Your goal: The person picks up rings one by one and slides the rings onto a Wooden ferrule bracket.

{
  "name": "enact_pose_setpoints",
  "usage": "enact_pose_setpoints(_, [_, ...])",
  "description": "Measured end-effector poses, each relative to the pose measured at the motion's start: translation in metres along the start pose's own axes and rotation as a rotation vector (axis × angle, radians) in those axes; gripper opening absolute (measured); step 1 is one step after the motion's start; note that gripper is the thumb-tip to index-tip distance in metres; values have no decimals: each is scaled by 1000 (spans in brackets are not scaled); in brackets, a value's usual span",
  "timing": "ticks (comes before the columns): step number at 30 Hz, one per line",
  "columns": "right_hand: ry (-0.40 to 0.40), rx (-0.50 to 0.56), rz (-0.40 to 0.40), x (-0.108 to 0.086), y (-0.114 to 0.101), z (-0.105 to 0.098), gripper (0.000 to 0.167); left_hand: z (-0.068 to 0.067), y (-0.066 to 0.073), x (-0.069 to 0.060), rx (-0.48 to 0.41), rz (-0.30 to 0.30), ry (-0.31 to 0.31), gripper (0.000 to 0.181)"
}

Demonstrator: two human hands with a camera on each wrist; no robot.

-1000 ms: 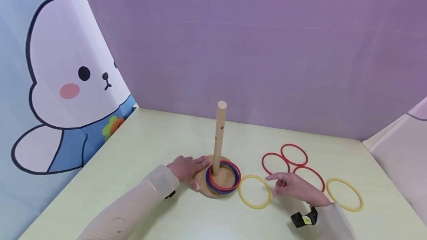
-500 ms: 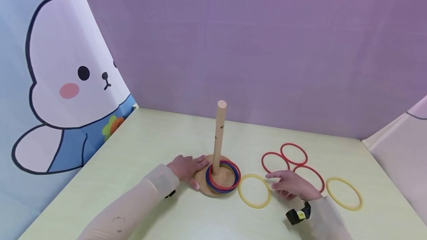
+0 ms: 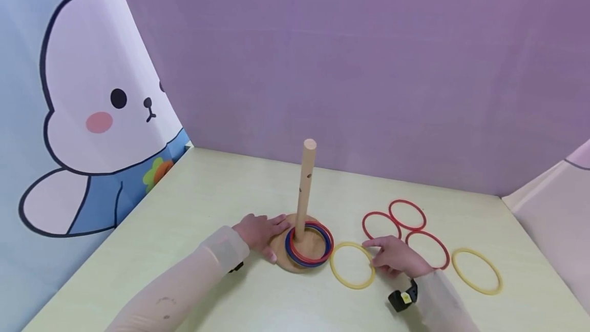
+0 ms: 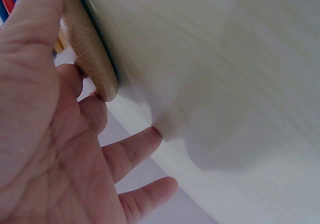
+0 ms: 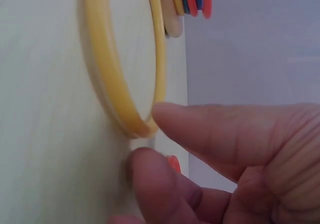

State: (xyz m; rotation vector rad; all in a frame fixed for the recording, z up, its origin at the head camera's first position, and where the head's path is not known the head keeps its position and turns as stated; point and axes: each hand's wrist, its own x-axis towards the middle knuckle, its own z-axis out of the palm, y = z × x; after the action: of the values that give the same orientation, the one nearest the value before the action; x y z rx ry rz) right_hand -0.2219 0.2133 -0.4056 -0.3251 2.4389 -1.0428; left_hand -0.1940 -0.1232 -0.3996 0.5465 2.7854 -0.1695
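Note:
A wooden base (image 3: pixel 282 250) carries an upright post (image 3: pixel 306 183), with red and blue rings (image 3: pixel 328 244) lying around its foot. From the left side my left hand (image 3: pixel 258 234) holds the base's edge, thumb at the front and fingers farther back. In the left wrist view, bent fingers meet the base's rim (image 4: pixel 95 58) while two others stretch out over the table. The thumb and forefinger of my right hand (image 3: pixel 398 256) are at the right edge of a yellow ring (image 3: pixel 338 277). One digit reaches the yellow ring (image 5: pixel 107 48) in the right wrist view, with a gap to the other.
Three thin red rings (image 3: pixel 417 208) lie behind my right hand, close together. Another yellow ring (image 3: pixel 495 270) is farther right on the pale table (image 3: pixel 221 183). A purple cloth (image 3: pixel 345 65) hangs behind, and a cloth with a cartoon rabbit (image 3: pixel 92 86) at the left.
My right hand has moved a little left to the near yellow ring's edge, its thumb now apart from the forefinger. My left hand has stayed on the base.

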Motion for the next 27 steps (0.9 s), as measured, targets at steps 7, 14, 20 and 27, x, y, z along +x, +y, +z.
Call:
enact_pose_setpoints(7, [38, -12, 64, 5, -4, 6, 41, 0, 1, 1, -4, -10, -2, 93])
enact_pose_setpoints(14, [68, -56, 105, 10, -9, 9, 41, -1, 2, 2, 14, -17, -1, 92])
enact_pose_setpoints(20, [63, -83, 105, 12, -10, 11, 44, -1, 3, 4, 13, -23, -13, 92])
enact_pose_setpoints(27, [38, -62, 91, 15, -8, 9, 46, -2, 3, 4, 15, -34, -23, 92])
